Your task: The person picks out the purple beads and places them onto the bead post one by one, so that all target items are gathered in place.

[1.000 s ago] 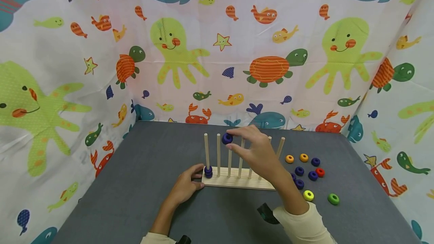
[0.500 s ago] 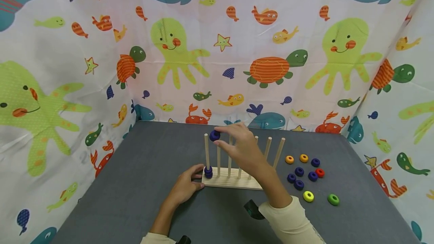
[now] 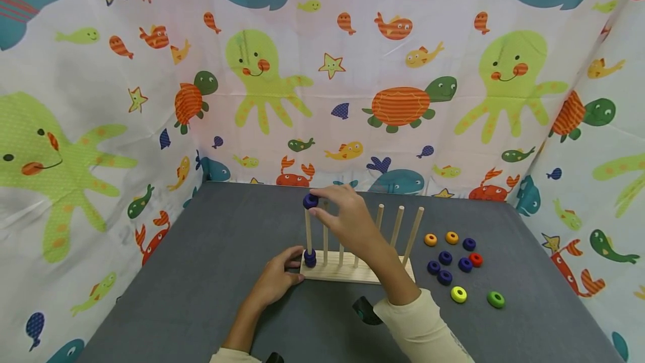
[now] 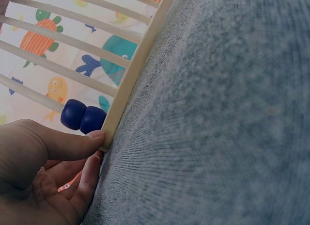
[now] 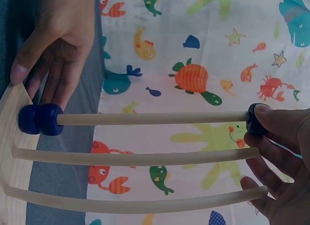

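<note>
Pinches a blue bead (image 3: 310,201) between thumb and forefinger of the right hand (image 3: 347,220), parted only as far as the bead's width. Holds it at the tip of the end peg (image 3: 309,231) nearest the left edge of the table (image 3: 227,228), above two stacked beads (image 3: 309,258) at the foot; cannot tell whether threaded on. Grips the left end of the wooden base (image 3: 347,274) with the left hand (image 3: 276,276), thumb in front, fingers behind. Has loose beads (image 3: 445,257) lying between that base and the table's right edge. Likely light, hard and sturdy as beads go, but smooth, rounded and perhaps slippery; best taken by opposite sides of the rim, fingertips clear of the hole.
</note>
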Tool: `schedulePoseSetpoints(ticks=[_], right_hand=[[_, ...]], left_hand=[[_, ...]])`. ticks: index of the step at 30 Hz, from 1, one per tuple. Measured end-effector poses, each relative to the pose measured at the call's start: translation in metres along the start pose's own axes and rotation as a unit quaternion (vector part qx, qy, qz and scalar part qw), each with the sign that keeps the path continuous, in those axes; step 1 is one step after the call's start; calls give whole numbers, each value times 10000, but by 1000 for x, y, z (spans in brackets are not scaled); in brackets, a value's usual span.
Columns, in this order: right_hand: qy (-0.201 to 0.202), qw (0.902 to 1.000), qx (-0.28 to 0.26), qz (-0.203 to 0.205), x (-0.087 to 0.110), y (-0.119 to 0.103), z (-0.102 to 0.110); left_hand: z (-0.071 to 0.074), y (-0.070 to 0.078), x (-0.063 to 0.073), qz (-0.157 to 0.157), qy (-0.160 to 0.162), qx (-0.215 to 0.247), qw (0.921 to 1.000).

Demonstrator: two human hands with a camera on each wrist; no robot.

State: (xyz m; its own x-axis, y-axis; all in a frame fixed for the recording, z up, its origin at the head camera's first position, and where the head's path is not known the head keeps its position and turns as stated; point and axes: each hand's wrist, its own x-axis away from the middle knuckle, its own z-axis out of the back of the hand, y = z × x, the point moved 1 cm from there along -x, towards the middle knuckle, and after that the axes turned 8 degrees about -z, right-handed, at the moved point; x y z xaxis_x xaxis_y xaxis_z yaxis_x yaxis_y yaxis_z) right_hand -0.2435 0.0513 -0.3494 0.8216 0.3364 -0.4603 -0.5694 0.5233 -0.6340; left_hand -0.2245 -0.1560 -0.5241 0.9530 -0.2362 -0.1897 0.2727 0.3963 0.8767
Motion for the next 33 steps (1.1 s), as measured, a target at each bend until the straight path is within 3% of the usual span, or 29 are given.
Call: schedulePoseSetpoints(ticks=[20, 33], right_hand=[[-57, 10000, 25, 1, -5, 0, -3], [352, 9992, 48, 171, 5, -2, 10]], left_hand=[[0, -1, 1, -75, -62, -19, 10000], [0, -4, -1, -55, -30, 1, 10000]])
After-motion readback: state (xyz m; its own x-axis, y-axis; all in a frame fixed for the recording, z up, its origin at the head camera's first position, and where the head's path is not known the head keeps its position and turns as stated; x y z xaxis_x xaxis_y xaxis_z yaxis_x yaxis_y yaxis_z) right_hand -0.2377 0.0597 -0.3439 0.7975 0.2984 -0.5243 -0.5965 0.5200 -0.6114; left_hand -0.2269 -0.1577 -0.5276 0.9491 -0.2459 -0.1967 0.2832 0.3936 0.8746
